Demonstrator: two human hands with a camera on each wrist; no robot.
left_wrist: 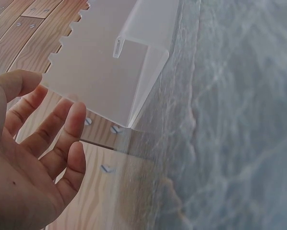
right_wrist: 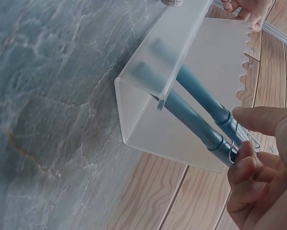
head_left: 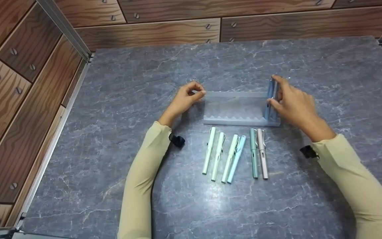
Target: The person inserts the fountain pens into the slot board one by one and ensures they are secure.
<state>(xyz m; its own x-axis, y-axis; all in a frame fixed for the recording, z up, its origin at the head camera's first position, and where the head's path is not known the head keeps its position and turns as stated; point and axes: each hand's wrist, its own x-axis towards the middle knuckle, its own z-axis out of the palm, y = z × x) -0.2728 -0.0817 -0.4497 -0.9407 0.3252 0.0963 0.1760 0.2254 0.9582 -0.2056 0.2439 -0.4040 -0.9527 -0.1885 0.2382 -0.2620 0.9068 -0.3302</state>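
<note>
Fingers of the right hand (head_left: 296, 102) grasped two blue pens (right_wrist: 186, 115) near their clip ends; both pens stood in the right end of a translucent rack (head_left: 234, 107) on the tabletop (head_left: 128, 83). Thumb and forefinger of the left hand (head_left: 181, 100) pinched the rack's opposite corner. Three pale green pens (head_left: 218, 156), a light blue pen (head_left: 236, 159), a dark green pen (head_left: 254, 154) and a mauve pen (head_left: 262, 154) lay just before it. Step judged: seating pens in the rack. Next move, presumably: settle both into notches, then release.
</note>
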